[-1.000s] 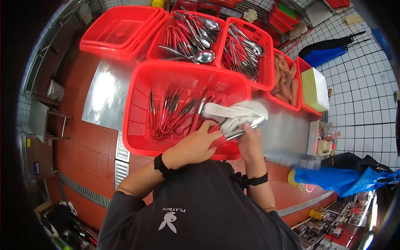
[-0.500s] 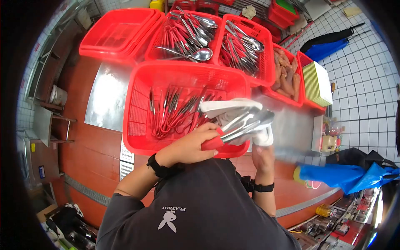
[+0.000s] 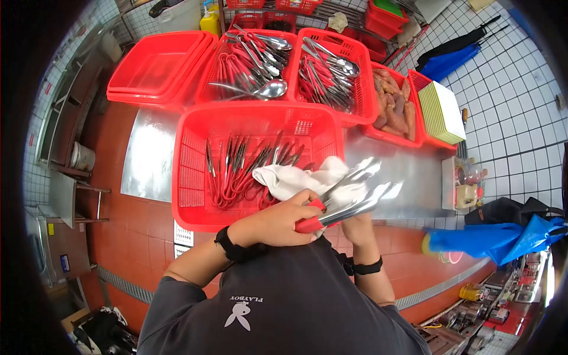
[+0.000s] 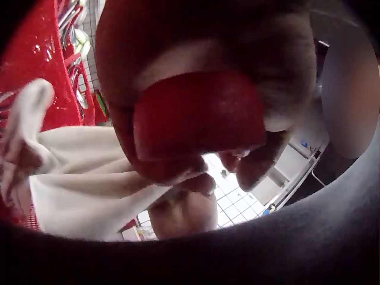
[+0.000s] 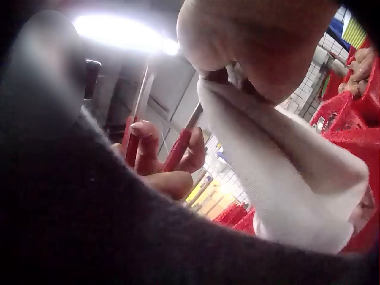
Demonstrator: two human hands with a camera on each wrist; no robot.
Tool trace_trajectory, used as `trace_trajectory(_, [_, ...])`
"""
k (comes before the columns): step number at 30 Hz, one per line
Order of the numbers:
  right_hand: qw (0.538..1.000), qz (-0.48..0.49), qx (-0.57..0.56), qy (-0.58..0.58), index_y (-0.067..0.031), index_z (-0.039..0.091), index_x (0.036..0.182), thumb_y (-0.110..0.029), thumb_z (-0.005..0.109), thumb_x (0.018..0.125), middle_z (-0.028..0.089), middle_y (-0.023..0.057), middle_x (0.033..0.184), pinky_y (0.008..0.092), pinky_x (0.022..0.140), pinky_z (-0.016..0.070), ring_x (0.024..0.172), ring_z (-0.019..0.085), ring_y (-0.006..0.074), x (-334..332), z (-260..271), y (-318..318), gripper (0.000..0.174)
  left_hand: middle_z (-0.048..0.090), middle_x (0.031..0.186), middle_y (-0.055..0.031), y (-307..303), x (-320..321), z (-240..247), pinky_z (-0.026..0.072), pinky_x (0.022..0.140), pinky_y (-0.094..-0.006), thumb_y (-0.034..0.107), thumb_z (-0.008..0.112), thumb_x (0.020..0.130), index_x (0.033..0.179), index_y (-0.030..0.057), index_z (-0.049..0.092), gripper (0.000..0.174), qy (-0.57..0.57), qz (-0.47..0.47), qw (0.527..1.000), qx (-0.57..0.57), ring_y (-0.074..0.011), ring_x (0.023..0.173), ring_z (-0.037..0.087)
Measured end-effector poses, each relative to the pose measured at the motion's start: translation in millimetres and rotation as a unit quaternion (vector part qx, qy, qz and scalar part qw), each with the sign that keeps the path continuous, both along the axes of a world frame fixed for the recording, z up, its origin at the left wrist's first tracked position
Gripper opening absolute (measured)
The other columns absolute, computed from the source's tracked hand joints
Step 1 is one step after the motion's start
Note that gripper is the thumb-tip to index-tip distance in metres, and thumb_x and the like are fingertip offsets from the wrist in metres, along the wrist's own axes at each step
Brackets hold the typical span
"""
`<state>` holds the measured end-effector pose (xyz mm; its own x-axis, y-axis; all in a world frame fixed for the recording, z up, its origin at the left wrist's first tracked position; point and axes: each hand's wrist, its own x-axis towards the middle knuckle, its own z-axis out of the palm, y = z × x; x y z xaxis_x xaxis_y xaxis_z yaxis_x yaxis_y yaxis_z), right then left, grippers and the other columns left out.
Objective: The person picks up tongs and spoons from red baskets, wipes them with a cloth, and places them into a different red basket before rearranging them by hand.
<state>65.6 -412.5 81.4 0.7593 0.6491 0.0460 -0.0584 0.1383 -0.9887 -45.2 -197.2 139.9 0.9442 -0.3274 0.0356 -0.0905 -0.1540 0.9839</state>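
Observation:
In the head view my left hand (image 3: 281, 220) grips a pair of metal tongs (image 3: 374, 200) by the red-covered handle end. The tongs' two arms spread apart and point right, above the front right corner of a large red basket (image 3: 257, 111). My right hand (image 3: 357, 231) is partly behind the tongs and holds a white cloth (image 3: 290, 178) against them; in the right wrist view its fingers pinch the cloth (image 5: 285, 172). The left wrist view shows the red handle (image 4: 199, 116) inside my curled left fingers. Several red-handled tongs (image 3: 234, 171) lie in the basket.
Behind stand two red baskets full of tongs, the left one (image 3: 204, 92) with a ladle (image 3: 272, 89) on top. Stacked red trays (image 3: 157, 65) are at left. A basket of brown pieces (image 3: 393, 109) and stacked white-green containers (image 3: 444, 112) stand right, on a metal table (image 3: 154, 157).
The tongs' arms have opened wider and reach further right. My right hand has shifted the cloth down and back along them, its loose end swinging left over the basket. The head view has tilted slightly.

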Motion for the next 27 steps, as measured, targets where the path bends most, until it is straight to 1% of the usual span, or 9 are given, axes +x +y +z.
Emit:
trace_trajectory(3, [0.957,0.116,-0.14,-0.228,0.0023,0.054,0.126,-0.002,0.058,0.09,0.058,0.0127,0.127,0.0399,0.104,0.0401,0.121,0.053,0.0277,-2,5,4,0.037,0.046,0.12,-0.0184,-3,2,-12,0.0413,0.098,-0.0397,0.022,0.069,0.082,0.11,0.0023,0.061,0.035,-0.025,-0.022,0.994,0.105,-0.0363,0.115,0.05])
trace_trajectory(11, [0.98,-0.199,-0.028,0.01,-0.0006,0.054,0.12,-0.003,0.059,0.09,0.061,0.0143,0.119,0.0352,0.091,0.0516,0.105,0.062,0.0226,31,4,-20,0.03,0.05,0.109,-0.0174,4,-8,-12,0.0467,0.086,-0.0431,0.019,0.068,0.077,0.099,0.0056,0.064,0.026,-0.006,-0.034,0.992,0.122,-0.0361,0.099,0.056])
trace_trajectory(19, [0.824,-0.542,0.164,-0.003,0.0018,0.056,0.117,-0.024,0.041,0.1,0.062,0.0168,0.119,0.0489,0.096,0.0515,0.109,0.061,0.0334,161,78,-183,0.034,0.052,0.117,-0.0156,30,-66,-64,0.0479,0.092,-0.0407,0.014,0.068,0.077,0.101,0.0075,0.067,0.025,0.004,0.146,0.97,0.195,-0.0352,0.107,0.057])
trace_trajectory(21, [0.817,-0.537,0.199,-0.067,-0.0008,0.058,0.106,-0.02,0.043,0.097,0.063,0.0141,0.109,0.042,0.087,0.054,0.1,0.063,0.0285,178,56,-210,0.026,0.052,0.118,-0.0156,33,-75,-69,0.0476,0.092,-0.0403,0.012,0.069,0.077,0.102,0.0068,0.067,0.025,0.05,0.226,0.956,0.182,-0.0345,0.107,0.056])
trace_trajectory(22, [0.95,-0.14,0.248,-0.13,-0.0035,0.058,0.101,-0.018,0.047,0.093,0.063,0.0101,0.102,0.0358,0.075,0.0534,0.092,0.063,0.0257,239,-17,-311,0.019,0.051,0.117,-0.0161,33,-78,-77,0.0467,0.093,-0.0401,0.01,0.07,0.078,0.102,0.0063,0.067,0.024,0.053,0.241,0.957,0.152,-0.0343,0.108,0.056])
trace_trajectory(23, [0.869,-0.276,-0.132,-0.389,-0.0047,0.058,0.104,-0.019,0.048,0.094,0.061,0.008,0.103,0.0388,0.078,0.0514,0.093,0.061,0.0233,257,-88,-333,0.02,0.051,0.117,-0.0161,32,-77,-81,0.0467,0.093,-0.0401,0.01,0.07,0.078,0.102,0.0063,0.067,0.024,0.054,0.236,0.959,0.149,-0.0343,0.108,0.056])
trace_trajectory(24, [0.575,-0.391,-0.475,-0.538,-0.0059,0.058,0.107,-0.02,0.049,0.095,0.06,0.0059,0.104,0.0418,0.081,0.0493,0.094,0.059,0.0208,274,-156,-352,0.02,0.051,0.117,-0.0165,31,-76,-84,0.0465,0.093,-0.0399,0.01,0.07,0.079,0.101,0.0052,0.067,0.023,0.059,0.264,0.952,0.146,-0.0347,0.108,0.055])
trace_trajectory(26, [0.775,-0.186,-0.55,-0.25,-0.0021,0.051,0.122,-0.034,0.046,0.098,0.051,0.0141,0.125,0.0427,0.095,0.0411,0.116,0.048,0.0259,195,-170,-245,0.04,0.051,0.116,-0.0178,28,-70,-84,0.0459,0.092,-0.0401,0.012,0.07,0.08,0.102,0.0022,0.065,0.025,0.059,0.312,0.938,0.137,-0.0365,0.109,0.055])
trace_trajectory(27, [0.772,-0.045,-0.607,-0.183,-0.0001,0.048,0.13,-0.04,0.044,0.099,0.047,0.0182,0.136,0.0432,0.102,0.037,0.127,0.042,0.0284,167,-186,-206,0.051,0.051,0.116,-0.0178,24,-68,-84,0.0459,0.092,-0.0401,0.012,0.07,0.08,0.102,0.0022,0.065,0.025,0.06,0.314,0.938,0.136,-0.0365,0.109,0.055])
